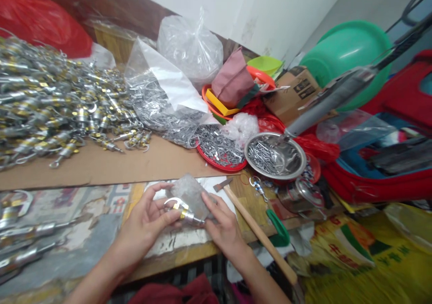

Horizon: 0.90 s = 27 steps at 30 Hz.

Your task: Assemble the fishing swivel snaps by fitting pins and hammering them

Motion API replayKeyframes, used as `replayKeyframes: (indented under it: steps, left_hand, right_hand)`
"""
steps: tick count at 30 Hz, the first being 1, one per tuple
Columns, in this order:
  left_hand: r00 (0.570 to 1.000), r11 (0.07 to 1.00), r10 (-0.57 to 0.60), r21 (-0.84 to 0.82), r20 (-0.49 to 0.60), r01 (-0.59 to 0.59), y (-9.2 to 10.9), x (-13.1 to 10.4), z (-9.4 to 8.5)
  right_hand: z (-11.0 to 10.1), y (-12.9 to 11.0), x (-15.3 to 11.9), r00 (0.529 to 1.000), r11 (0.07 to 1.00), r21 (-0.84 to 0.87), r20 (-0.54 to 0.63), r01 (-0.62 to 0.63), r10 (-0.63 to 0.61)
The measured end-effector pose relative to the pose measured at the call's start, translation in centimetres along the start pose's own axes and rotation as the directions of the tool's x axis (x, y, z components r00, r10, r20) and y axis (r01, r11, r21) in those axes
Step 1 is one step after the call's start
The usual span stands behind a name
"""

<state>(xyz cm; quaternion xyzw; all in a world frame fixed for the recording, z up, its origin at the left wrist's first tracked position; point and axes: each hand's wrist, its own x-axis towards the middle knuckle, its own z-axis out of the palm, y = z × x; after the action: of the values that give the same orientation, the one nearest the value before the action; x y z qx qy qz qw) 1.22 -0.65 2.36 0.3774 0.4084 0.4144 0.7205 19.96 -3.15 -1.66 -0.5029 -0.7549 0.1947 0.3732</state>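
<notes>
Hooked fitting (189, 216) clamped in left grip (146, 216), tip at right grip (224, 228), latter's closure unclear

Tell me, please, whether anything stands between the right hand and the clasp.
Nothing visible does. The left hand holds the clasp, whose narrow end is right at the right hand; the block shows behind the clasp, not between.

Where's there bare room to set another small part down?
A strip of brown cardboard, bordered by heaped silver-and-yellow metal fittings and the clear plastic bag of grey metal pieces. Also worn grey benchtop beside the left hand. Crowded around the round steel bowl.
</notes>
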Motion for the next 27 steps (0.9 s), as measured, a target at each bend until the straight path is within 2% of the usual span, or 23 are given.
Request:
replayKeyframes:
  steps: [3, 5, 7, 9, 13, 16, 19, 24, 27]
  left_hand:
    - [1.0, 1.0, -0.005, 0.012, -0.005, 0.005, 0.4, 0.0, 0.0]
    - [1.0, 1.0, -0.01, 0.018, -0.011, 0.01, 0.5, 0.0, 0.1]
    - [1.0, 0.999, -0.015, 0.033, -0.015, 0.016, 0.6, 0.0, 0.2]
    - [1.0, 0.998, -0.025, 0.05, -0.014, 0.026, 0.6, 0.0, 0.2]
    - [0.999, 0.998, -0.035, 0.054, 0.018, 0.034, 0.7, 0.1, 0.2]
    - [0.998, 0.998, -0.039, 0.051, 0.046, 0.037, 0.6, 0.2, 0.1]
    - [0.996, 0.997, -0.06, 0.056, 0.073, 0.056, 0.5, 0.2, 0.1]
    - [0.996, 0.998, -0.054, 0.016, 0.074, 0.053, 0.2, 0.3, 0.3]
    - [0.997, 0.999, -0.05, -0.015, 0.059, 0.051, -0.1, 0.4, 0.2]
  right_hand:
    - [-2.6, 0.2, 2.5, 0.971, 0.994, 0.086, 0.234, -0.063, 0.041]
    - [-4.4, 1.3, 5.1, 0.942, 0.995, 0.014, 0.324, -0.103, 0.093]
    - [-5.6, 2.9, 7.9, 0.95, 0.957, -0.233, 0.218, -0.172, 0.224]
    - [-6.0, 4.7, 10.5, 0.95, 0.889, -0.386, 0.087, -0.245, 0.299]
    - [-4.7, 6.8, 13.7, 0.927, 0.772, -0.551, -0.007, -0.316, 0.375]
    - [-3.6, 6.8, 14.5, 0.914, 0.702, -0.638, -0.006, -0.316, 0.406]
    - [-3.5, 6.7, 14.6, 0.914, 0.679, -0.679, 0.028, -0.28, 0.404]
    - [-4.9, 7.4, 13.9, 0.928, 0.719, -0.665, 0.107, -0.2, 0.357]
    - [-5.5, 7.7, 13.3, 0.938, 0.756, -0.624, 0.104, -0.198, 0.331]
